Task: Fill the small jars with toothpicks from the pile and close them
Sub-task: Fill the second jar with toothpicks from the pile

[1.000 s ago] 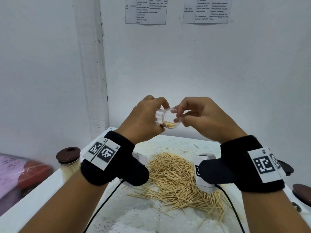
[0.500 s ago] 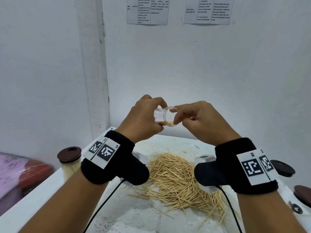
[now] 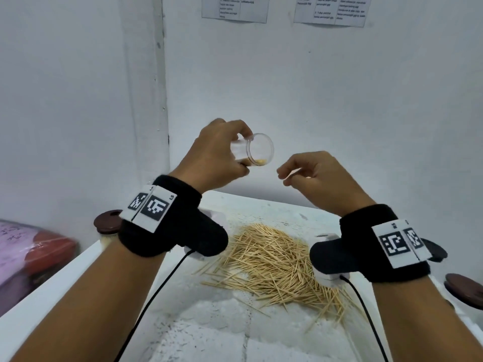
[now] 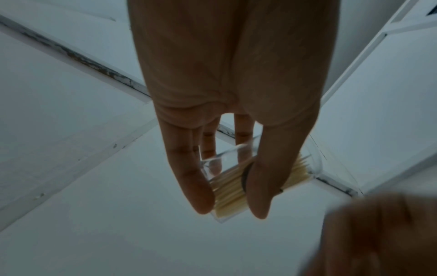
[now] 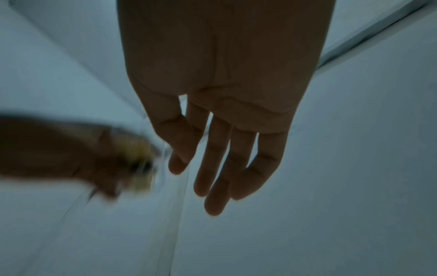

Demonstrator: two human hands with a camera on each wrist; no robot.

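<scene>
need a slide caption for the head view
Left hand holds a tilted clear jar above the toothpick pile; right hand hovers empty beside it.

Closed jar (image 3: 107, 227) mostly hidden behind left wristband (image 3: 167, 218). Lid (image 3: 465, 290) cut off at right edge; another lid (image 3: 435, 250) half hidden by right wristband (image 3: 386, 244). Left hand (image 5: 59, 155) blurred in right wrist view. Wall papers' (image 3: 235, 7) text unreadable.

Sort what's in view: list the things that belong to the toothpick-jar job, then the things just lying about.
Belongs to the job:
- small clear plastic jar, partly filled, gripped by the left hand
- pile of loose wooden toothpicks
- round dark brown lids
- filled jar with a brown lid
- right hand, holding nothing

Just lying about:
- printed paper sheets on the wall
- pink and red bundle
</scene>
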